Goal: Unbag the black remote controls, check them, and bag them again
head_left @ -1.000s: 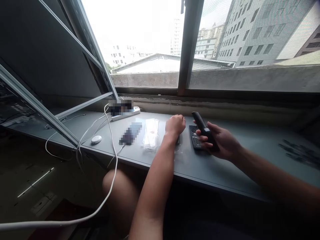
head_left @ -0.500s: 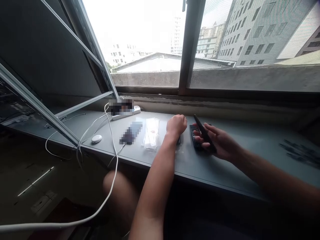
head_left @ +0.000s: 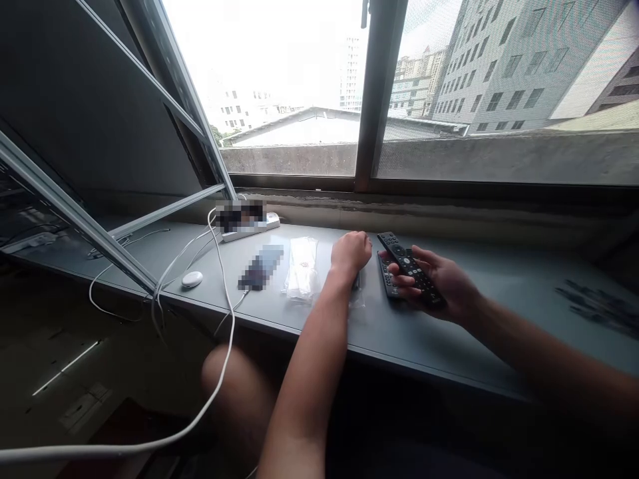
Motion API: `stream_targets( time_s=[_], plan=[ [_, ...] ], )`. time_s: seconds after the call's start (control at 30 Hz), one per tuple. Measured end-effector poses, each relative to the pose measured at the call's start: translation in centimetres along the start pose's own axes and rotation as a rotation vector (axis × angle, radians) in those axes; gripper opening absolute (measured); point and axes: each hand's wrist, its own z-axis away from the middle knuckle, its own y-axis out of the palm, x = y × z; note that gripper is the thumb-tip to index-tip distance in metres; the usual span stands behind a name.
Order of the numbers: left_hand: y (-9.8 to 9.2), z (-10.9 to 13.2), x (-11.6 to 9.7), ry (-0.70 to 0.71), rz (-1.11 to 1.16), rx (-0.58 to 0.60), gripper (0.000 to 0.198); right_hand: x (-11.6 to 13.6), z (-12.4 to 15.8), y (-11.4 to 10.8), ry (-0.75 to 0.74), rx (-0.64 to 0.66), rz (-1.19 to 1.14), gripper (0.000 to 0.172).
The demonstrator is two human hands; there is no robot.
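My right hand holds a black remote control with its buttons facing up, just above the grey ledge. A second black remote lies on the ledge under it, partly hidden by my fingers. My left hand is curled into a fist to the left of the remotes, resting over a clear plastic bag; something dark shows under the wrist, and I cannot make out what it is.
A clear packet and a phone on a cable lie left of my left hand. Further left are a small white round device, a white power strip and loose white cables. A window frame stands behind.
My right hand has turned the held remote from its back and edge to button side up and lowered it slightly. My left hand has stayed in place.
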Motion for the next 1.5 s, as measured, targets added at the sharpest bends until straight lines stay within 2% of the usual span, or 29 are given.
stream_targets(
  time_s=[0.27, 0.47, 0.57, 0.67, 0.9, 1.1, 1.27, 1.43, 1.5],
  plan=[
    [0.2, 0.0, 0.1, 0.02, 0.013, 0.014, 0.041, 0.2, 0.0, 0.1, 0.022, -0.008, -0.146, 0.033],
    [0.2, 0.0, 0.2, 0.005, -0.007, 0.012, 0.039, 0.5, 0.0, -0.2, -0.001, -0.026, 0.051, 0.04],
    [0.2, 0.1, 0.2, -0.001, -0.014, 0.019, 0.039, 0.4, 0.3, -0.1, -0.021, 0.006, 0.13, 0.04],
    [0.2, 0.1, 0.2, -0.005, -0.015, 0.035, 0.038, 0.4, 0.4, 0.2, -0.025, 0.036, 0.126, 0.037],
    [0.1, 0.1, 0.1, -0.018, -0.007, 0.057, 0.039, 0.4, 0.3, 0.5, -0.033, 0.016, 0.069, 0.032],
    [0.0, 0.2, 0.1, -0.02, -0.015, 0.063, 0.04, 0.3, 0.2, 0.6, -0.049, 0.0, 0.051, 0.036],
    [0.1, 0.1, 0.2, -0.023, -0.006, 0.066, 0.038, 0.4, 0.1, 0.5, -0.115, -0.018, 0.101, 0.031],
    [0.2, 0.0, 0.2, -0.025, -0.013, 0.067, 0.036, 0.0, -0.3, -0.5, -0.195, 0.018, 0.234, 0.04],
    [0.2, 0.1, 0.2, -0.02, -0.008, 0.058, 0.036, -0.4, -0.5, -0.7, -0.272, 0.021, 0.295, 0.04]
  ],
)
